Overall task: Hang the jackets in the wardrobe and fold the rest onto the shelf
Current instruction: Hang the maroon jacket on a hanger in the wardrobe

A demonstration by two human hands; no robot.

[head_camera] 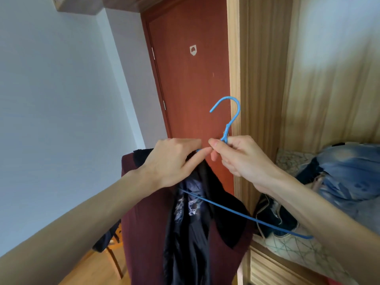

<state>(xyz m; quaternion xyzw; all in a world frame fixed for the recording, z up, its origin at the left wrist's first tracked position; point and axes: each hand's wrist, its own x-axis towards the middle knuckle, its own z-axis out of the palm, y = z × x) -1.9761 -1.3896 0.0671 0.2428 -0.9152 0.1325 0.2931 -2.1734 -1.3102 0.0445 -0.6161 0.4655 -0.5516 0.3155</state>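
Observation:
A maroon jacket with a dark lining hangs in front of me, partly on a blue hanger. My right hand grips the hanger's neck just below the hook. My left hand pinches the jacket's dark collar at the hanger's left arm. The hanger's lower bar runs down to the right, in front of the garment. The open wardrobe stands at right.
A red-brown door is straight ahead, with a pale wall to the left. On the wardrobe shelf lie denim clothes and a patterned fabric. A wooden chair with dark cloth stands low left.

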